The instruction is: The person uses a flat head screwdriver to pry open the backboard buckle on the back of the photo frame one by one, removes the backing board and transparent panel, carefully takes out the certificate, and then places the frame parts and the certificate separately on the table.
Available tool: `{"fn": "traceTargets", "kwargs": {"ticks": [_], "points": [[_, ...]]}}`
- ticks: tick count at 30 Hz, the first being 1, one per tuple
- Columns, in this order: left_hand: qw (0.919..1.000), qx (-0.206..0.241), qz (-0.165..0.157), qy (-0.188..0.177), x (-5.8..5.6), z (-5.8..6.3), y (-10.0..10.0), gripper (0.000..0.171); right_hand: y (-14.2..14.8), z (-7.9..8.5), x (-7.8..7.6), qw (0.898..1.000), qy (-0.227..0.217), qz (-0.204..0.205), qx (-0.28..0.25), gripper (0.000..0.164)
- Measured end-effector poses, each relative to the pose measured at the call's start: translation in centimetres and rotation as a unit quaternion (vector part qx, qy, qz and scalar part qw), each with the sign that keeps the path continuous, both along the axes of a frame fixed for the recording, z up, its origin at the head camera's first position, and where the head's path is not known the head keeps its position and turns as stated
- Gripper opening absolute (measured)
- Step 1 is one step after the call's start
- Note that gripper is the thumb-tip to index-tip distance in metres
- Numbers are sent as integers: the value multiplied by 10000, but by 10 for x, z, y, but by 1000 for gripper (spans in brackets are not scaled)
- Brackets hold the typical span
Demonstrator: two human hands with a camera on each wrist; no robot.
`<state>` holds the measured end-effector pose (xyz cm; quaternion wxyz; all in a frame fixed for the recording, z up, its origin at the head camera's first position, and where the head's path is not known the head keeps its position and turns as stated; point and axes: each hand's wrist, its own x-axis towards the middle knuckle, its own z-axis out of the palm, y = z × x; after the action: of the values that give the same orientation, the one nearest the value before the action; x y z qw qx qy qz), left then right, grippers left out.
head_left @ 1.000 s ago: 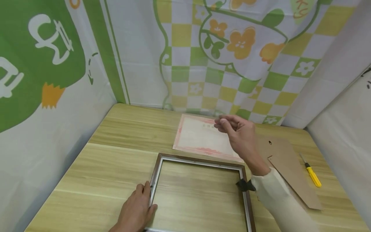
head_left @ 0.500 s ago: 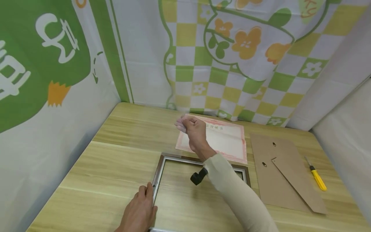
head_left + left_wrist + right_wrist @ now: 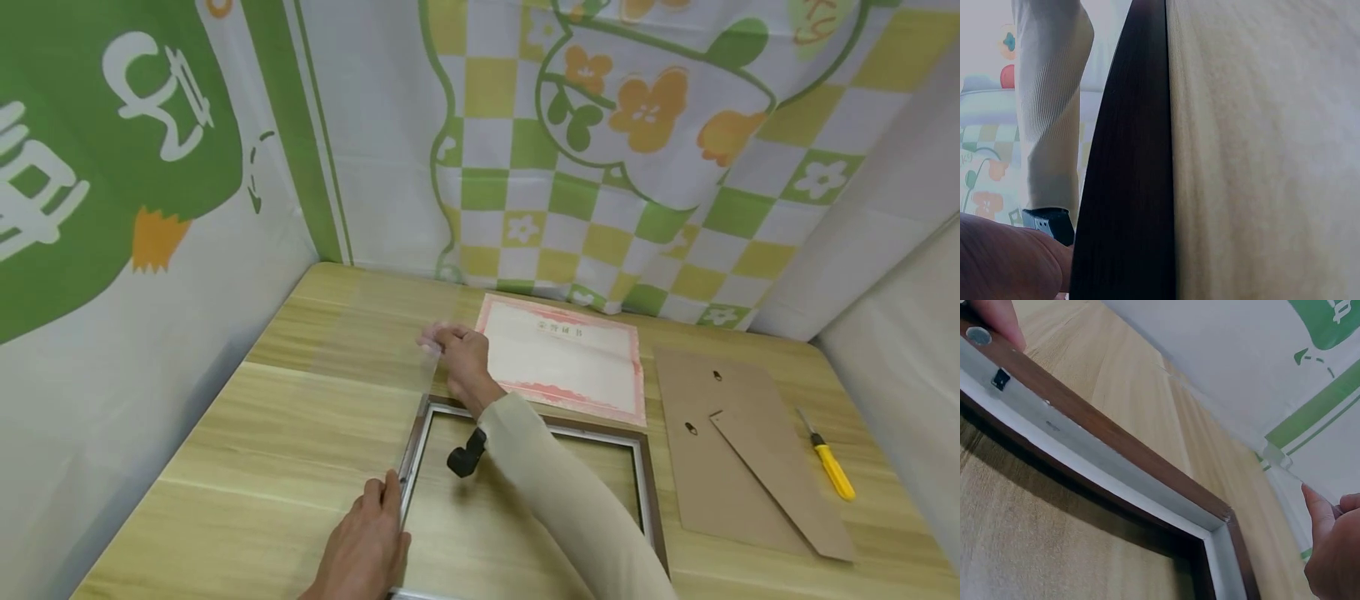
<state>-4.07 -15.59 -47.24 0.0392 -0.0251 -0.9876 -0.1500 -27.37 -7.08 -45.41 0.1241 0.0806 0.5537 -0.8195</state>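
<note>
My right hand (image 3: 462, 354) pinches the right edge of a clear, see-through sheet (image 3: 375, 333), faintly visible over the left part of the table in the head view. Whether it is glass or plastic I cannot tell. An unbacked brown picture frame (image 3: 600, 432) with a pale inner lip lies near the front. My left hand (image 3: 360, 542) holds its left side, thumb over the rail. In the left wrist view the frame's dark side (image 3: 1125, 156) stands close to the camera. The right wrist view shows a frame corner and my right hand (image 3: 1335, 550) at the sheet's edge.
Behind the frame lies a pink-bordered certificate (image 3: 558, 358). To the right are a brown backing board (image 3: 693, 483) with a stand leg and a yellow-handled screwdriver (image 3: 834, 472). Printed curtains (image 3: 525, 192) close off the table's back and sides.
My right hand has moved left with the clear sheet, from over the certificate to above the frame's far left corner, uncovering the certificate. My left hand stays at the frame.
</note>
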Motion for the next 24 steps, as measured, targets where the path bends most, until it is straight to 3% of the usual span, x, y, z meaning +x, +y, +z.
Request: {"fn": "traceTargets", "kwargs": {"ticks": [4, 8, 15, 19, 24], "points": [[9999, -5, 37, -157, 0, 2, 1, 74, -4, -7, -3, 9993, -222, 183, 247, 17], [9999, 6, 38, -115, 0, 2, 1, 74, -1, -9, -7, 9955, -142, 470, 816, 16], [10000, -82, -7, -11, 0, 1, 0, 74, 11, -9, -16, 9747, -132, 1068, 1957, 13], [10000, -48, -2, -30, 0, 0, 1, 74, 14, -12, -18, 9680, -249, 1372, 2085, 15], [10000, -69, -10, 18, 0, 0, 2, 74, 11, -17, -16, 9607, -193, 1335, 2427, 10]]}}
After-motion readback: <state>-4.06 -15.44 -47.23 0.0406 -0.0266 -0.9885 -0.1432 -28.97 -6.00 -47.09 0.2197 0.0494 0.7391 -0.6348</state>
